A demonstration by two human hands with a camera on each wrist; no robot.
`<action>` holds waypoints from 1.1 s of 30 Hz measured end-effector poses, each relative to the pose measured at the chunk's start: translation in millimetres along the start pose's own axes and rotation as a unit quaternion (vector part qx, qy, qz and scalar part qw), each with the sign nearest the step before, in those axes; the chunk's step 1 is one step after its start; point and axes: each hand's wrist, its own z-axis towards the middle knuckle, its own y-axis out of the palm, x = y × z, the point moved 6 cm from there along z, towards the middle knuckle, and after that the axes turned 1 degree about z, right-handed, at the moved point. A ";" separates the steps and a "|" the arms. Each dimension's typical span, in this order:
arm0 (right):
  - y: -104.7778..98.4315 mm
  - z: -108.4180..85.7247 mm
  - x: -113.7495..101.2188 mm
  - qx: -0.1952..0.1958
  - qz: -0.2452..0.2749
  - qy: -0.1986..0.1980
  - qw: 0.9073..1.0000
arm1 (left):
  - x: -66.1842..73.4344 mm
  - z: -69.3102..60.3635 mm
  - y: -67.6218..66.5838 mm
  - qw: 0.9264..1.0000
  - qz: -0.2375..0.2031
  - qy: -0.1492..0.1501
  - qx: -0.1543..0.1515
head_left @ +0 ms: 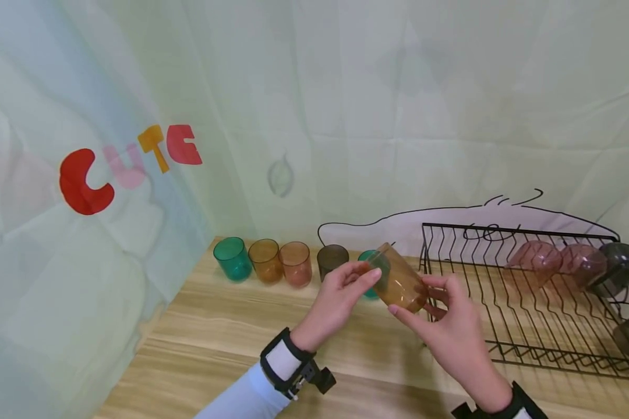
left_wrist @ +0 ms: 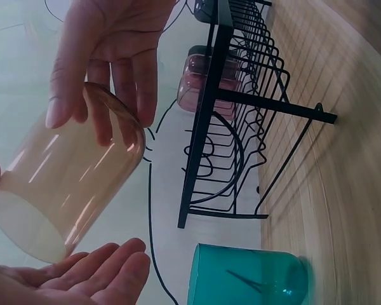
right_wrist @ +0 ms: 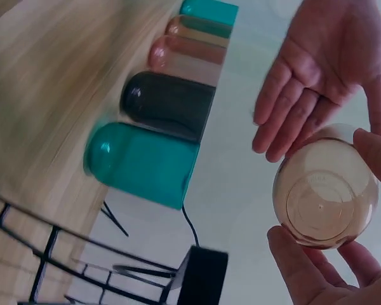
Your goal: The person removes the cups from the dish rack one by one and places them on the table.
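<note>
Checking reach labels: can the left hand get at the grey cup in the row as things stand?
Likely yes: nothing seems to block the grey cup from above, though the left hand should first leave the held amber cup.

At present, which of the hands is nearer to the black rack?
Right. The right hand is near the left end of the rack; the left hand is farther left, beyond the held amber cup.

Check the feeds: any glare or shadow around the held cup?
Head: bright glints on the amber cup, a soft shadow on the table below it; left wrist: pale streaks along its wall; right wrist: small highlights on the nearest teal cup.
</note>
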 end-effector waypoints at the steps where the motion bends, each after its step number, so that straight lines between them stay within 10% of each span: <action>1: 0.6 -0.4 -0.3 0.001 -0.016 -0.008 1.000 | 0.6 0.2 0.3 1.000 -0.008 0.004 0.001; 10: 5.2 -3.5 -7.7 0.022 -0.121 -0.115 0.986 | 4.2 1.6 3.3 0.994 -0.106 0.027 0.009; 24: 8.4 -4.6 -6.7 0.003 -0.156 -0.124 0.980 | 1.7 -4.2 -7.9 0.998 -0.034 0.037 0.048; 33: 1.9 -2.6 -7.4 0.014 -0.181 -0.150 0.972 | 27.3 -18.0 -25.0 0.997 -0.009 0.031 0.064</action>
